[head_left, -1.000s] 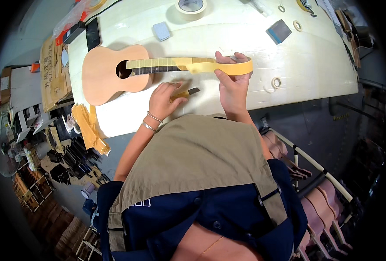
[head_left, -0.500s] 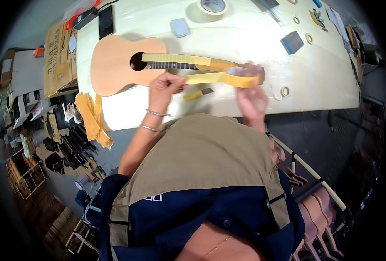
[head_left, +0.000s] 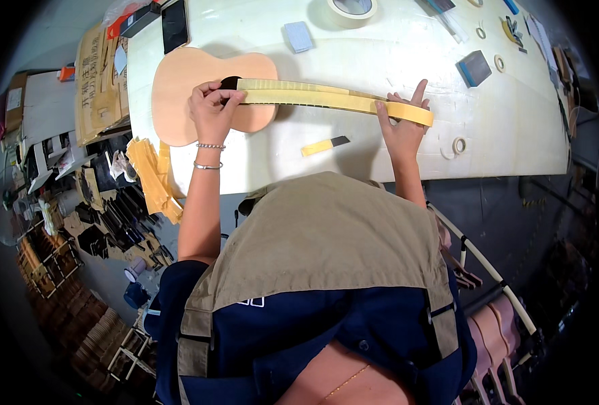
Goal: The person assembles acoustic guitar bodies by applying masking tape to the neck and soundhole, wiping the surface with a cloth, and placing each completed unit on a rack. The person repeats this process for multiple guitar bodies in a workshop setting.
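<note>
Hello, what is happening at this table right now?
A person is working on an unfinished small guitar that lies on a white table. The left hand presses the end of a yellow tape strip down near the sound hole, and the right hand holds the other end along the neck. A short yellow tape piece lies nearby, and a tape roll sits at the far edge.

light: bright, even overhead; glare on white table [head_left: 380,145]; soft shadows | edges: fisheye bending, dark vignette; focus: sharp
</note>
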Available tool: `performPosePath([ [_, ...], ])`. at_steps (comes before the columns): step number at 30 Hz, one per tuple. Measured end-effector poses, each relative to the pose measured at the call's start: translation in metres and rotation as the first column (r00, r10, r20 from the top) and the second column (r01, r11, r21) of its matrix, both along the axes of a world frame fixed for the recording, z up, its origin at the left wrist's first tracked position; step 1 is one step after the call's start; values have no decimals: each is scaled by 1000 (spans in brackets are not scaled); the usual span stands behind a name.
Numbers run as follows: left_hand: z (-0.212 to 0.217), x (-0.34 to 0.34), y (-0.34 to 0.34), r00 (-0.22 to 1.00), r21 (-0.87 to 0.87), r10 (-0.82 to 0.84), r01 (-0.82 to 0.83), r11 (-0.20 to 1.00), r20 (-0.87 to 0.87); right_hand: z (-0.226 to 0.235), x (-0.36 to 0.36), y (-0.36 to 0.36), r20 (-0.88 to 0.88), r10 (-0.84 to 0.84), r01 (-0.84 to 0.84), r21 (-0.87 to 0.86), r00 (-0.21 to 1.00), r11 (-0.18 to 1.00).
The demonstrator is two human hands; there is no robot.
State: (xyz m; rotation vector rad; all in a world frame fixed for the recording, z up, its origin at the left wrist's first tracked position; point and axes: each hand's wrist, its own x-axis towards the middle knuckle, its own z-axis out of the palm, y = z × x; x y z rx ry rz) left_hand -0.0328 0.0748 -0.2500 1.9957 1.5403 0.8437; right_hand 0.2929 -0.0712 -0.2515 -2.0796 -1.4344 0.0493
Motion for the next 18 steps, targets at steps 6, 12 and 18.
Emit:
performPosePath([
  [6,6,3,-3,987,71,9,2,997,-159,6,-4,2,-47,-14,14,7,999,1000],
  [12,10,9,-13,957,241,97,-29,970,-275,0,-5,2,96,-14,6,85,995,996],
  [18,9,26,-56,719,154,-132,318,935,-682,-1,-10,5,142,0,-15,102,990,995],
])
